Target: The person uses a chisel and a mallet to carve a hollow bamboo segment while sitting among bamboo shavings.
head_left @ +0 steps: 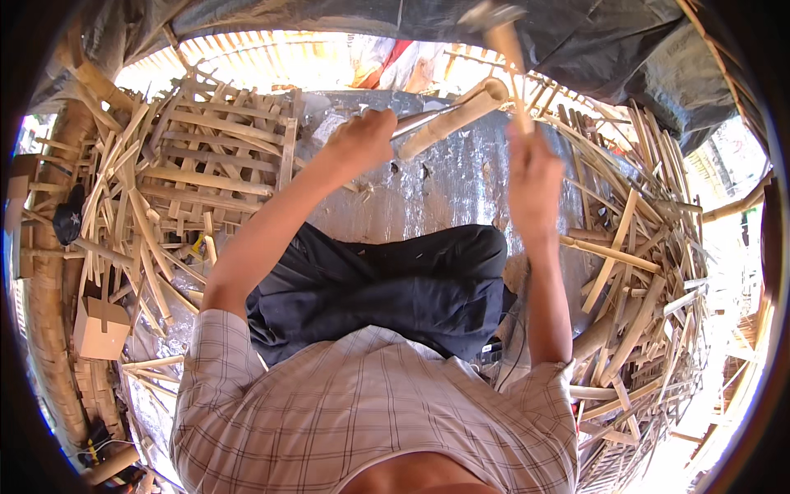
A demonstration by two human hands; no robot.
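A pale star marks a dark object (69, 215) at far left, above a brown box (100, 328) with a darker strip. Slatted frames (216, 169) crowd the left of the grey sheet (444, 198); loose sticks (629, 247) crowd its right. Beyond the lap, the bamboo (453, 123) slants from near left to far right, hollow end far. The left hand (363, 142) is clenched on a blade (420, 121) beside it; the right hand (535, 169), blurred, grips a raised hammer (508, 51).

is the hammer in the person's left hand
No, the right hand grips the hammer by its handle.
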